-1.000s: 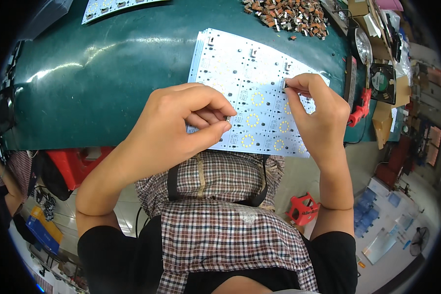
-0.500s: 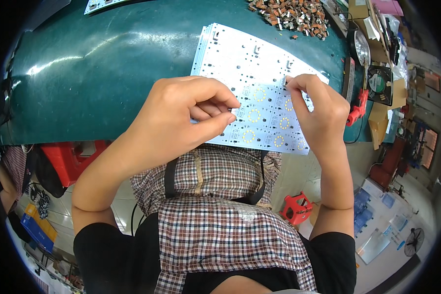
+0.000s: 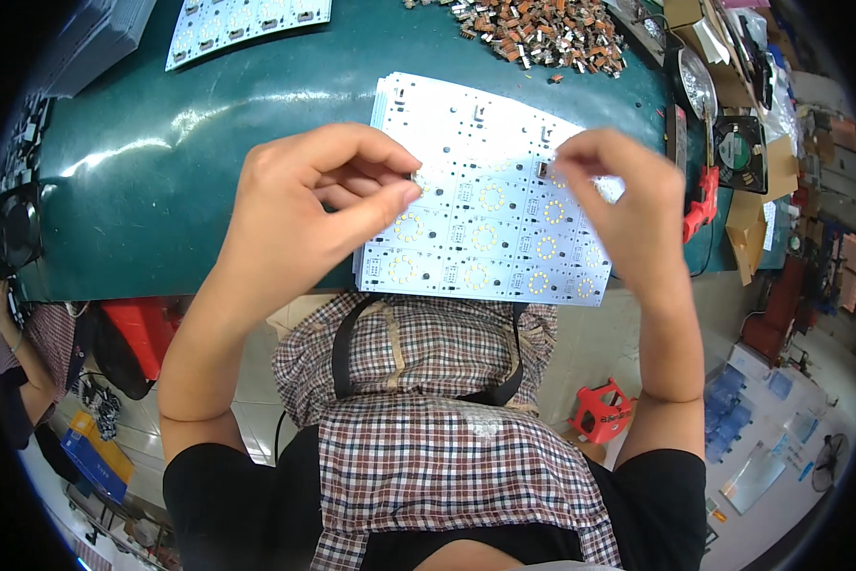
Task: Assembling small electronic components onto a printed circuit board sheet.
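A stack of white circuit board panels lies at the table's near edge, printed with rings of small yellow LEDs and dotted with small black parts. Over its left side my left hand is closed in a pinch, thumb against fingertips; a tiny thing may be between them, too small to name. At the upper right of the top panel, my slightly blurred right hand has thumb and index finger brought together. Just left of these fingertips sits a small dark switch-like part on the panel. Similar parts stand along the panel's far edge.
A heap of small orange-and-metal switch-like parts lies at the far side of the green table. Another panel and a stack of boards are at far left. A black fan and red tool stand right.
My left hand has shifted left, baring more of the panel. The right fingertips have come slightly off the spot they covered, where a dark part now shows. The view has shifted a little.
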`<state>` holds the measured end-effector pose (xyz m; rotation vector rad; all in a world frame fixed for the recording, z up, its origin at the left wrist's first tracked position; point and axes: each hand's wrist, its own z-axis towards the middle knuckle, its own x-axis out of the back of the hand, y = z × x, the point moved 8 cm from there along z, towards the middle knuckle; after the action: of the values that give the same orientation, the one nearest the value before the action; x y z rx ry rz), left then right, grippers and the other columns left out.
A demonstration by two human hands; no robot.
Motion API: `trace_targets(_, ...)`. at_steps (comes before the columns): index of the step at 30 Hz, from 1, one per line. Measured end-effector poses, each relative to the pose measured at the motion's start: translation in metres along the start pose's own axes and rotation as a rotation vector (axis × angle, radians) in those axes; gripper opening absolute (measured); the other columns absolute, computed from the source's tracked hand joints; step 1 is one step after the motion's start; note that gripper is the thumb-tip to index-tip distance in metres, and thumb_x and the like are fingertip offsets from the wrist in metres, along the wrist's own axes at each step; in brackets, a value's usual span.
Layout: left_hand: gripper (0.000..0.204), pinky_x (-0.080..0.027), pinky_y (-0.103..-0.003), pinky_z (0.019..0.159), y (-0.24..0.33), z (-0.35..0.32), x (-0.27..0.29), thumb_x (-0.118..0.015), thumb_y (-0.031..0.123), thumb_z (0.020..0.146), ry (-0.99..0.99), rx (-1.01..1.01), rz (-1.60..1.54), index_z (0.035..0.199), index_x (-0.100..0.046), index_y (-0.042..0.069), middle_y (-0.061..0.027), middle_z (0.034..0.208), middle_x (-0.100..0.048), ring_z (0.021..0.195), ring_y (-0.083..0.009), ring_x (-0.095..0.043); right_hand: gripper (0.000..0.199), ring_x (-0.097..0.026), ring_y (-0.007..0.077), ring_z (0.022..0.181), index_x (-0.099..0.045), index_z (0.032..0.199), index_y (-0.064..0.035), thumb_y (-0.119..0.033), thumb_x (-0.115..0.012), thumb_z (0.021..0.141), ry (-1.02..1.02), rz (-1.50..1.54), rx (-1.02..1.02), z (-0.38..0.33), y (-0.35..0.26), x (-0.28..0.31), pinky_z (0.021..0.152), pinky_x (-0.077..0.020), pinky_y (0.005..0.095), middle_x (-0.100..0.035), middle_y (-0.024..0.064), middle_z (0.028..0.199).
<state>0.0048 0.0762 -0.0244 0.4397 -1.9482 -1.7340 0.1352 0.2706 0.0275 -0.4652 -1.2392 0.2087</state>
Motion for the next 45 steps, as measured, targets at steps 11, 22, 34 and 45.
trace_targets(11, 0.019, -0.057, -0.022, 0.071, 0.000, 0.020, 0.023, -0.080, 0.002, 0.086, 0.118, -0.064, 0.178, 0.103, -0.075, -0.002, -0.0077, 0.094, -0.076, 0.083, -0.0104, -0.073, 0.019, -0.060, 0.0117, 0.075, -0.074, 0.100, -0.0027, -0.016, -0.080, 0.087, -0.059, 0.025, -0.262, 0.055, 0.123, -0.033, 0.070, -0.0506, 0.0280, -0.071, 0.0024, 0.086)
trace_targets(22, 0.015, -0.058, -0.027, 0.065, 0.018, 0.031, 0.014, -0.082, 0.008, 0.081, 0.061, -0.261, 0.673, 0.094, -0.075, 0.004, -0.0061, 0.087, -0.072, 0.075, -0.0171, -0.071, 0.007, -0.064, 0.0110, 0.067, -0.067, 0.082, 0.0029, 0.008, -0.071, 0.078, 0.197, 0.286, -0.432, 0.046, 0.047, 0.016, 0.061, -0.0527, 0.0247, -0.069, 0.0090, 0.078)
trace_targets(34, 0.013, -0.057, -0.030, 0.062, 0.031, 0.035, 0.019, -0.082, 0.012, 0.082, -0.021, -0.252, 0.848, 0.092, -0.076, 0.006, -0.0056, 0.085, -0.073, 0.072, -0.0205, -0.070, 0.013, -0.061, 0.0113, 0.083, -0.061, 0.095, 0.0031, 0.012, -0.067, 0.087, 0.145, 0.354, -0.063, -0.013, 0.005, 0.016, 0.078, -0.0503, 0.0243, -0.064, 0.0054, 0.094)
trace_targets(45, 0.013, -0.056, -0.028, 0.063, 0.030, 0.033, 0.023, -0.082, 0.012, 0.082, -0.021, -0.231, 0.872, 0.093, -0.077, 0.006, -0.0044, 0.087, -0.074, 0.074, -0.0176, -0.071, 0.022, -0.063, 0.0179, 0.078, -0.061, 0.092, 0.0017, 0.016, -0.070, 0.078, 0.129, 0.424, -0.065, -0.044, -0.021, -0.005, 0.069, -0.0509, 0.0269, -0.065, 0.0104, 0.088)
